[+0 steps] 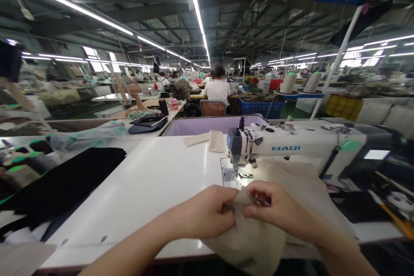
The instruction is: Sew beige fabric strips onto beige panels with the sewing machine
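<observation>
My left hand (215, 209) pinches the upper edge of a beige fabric piece (252, 246), just in front of the sewing machine (291, 142). Close beside it, my right hand (270, 202) grips the same fabric, fingers bent around its edge. Something small and purplish shows between the right fingers, too little of it to name. The fabric hangs down over the table's front edge. Behind my hands are the presser foot and needle (241, 173), with no cloth visible under them. More beige cloth (291, 181) lies beneath the machine's arm, to the right.
Two beige strips (210, 140) lie at the back of the white table (155, 189). Black folded cloth (71, 177) and thread cones (24, 177) are at left. An orange-handled tool (396, 217) rests at right. A person (217, 88) sits ahead, beside a blue crate (261, 107).
</observation>
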`<state>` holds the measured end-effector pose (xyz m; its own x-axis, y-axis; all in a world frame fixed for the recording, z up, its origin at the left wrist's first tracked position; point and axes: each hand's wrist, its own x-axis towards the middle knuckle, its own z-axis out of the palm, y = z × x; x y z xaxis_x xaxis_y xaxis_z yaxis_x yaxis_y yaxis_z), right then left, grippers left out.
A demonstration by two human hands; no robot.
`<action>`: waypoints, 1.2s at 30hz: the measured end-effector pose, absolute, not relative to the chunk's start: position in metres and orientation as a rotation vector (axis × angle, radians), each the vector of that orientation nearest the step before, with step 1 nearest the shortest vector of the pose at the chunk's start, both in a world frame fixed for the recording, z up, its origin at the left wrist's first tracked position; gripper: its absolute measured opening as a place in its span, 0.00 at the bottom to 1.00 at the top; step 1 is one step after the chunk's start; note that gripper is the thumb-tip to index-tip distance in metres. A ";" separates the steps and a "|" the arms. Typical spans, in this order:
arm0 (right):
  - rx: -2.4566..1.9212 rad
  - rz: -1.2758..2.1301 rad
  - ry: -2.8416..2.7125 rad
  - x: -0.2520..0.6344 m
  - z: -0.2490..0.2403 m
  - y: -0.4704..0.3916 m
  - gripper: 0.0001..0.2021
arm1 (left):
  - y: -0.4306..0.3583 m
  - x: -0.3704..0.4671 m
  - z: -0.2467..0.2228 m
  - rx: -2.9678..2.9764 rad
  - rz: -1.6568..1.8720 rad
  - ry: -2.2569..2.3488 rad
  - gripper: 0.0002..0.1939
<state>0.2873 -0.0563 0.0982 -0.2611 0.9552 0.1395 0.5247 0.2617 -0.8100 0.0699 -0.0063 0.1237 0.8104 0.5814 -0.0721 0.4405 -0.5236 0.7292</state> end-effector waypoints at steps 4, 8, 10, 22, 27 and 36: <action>-1.434 0.757 -1.682 0.278 0.089 -0.030 0.06 | 0.018 0.048 0.119 2.135 0.094 0.910 0.22; -1.371 0.562 -1.464 0.282 0.092 -0.019 0.10 | 0.039 0.025 0.108 2.016 0.012 0.888 0.11; -1.289 0.495 -1.422 0.286 0.095 -0.024 0.09 | 0.038 0.018 0.108 2.045 0.222 0.899 0.08; -1.175 0.612 -1.838 0.309 -0.016 -0.065 0.07 | -0.009 -0.030 0.021 2.833 0.464 0.665 0.27; -1.257 0.635 -1.952 0.307 -0.016 -0.067 0.06 | -0.010 -0.019 0.026 2.446 0.350 0.785 0.20; -1.705 0.906 -1.221 0.287 -0.019 -0.022 0.16 | 0.040 0.012 0.007 1.947 0.587 1.598 0.11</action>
<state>0.2867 -0.0224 -0.0191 0.2669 0.9599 -0.0856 0.3601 -0.1817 -0.9151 0.0123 0.0403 0.0070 0.1988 0.9800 -0.0103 0.7406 -0.1433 0.6565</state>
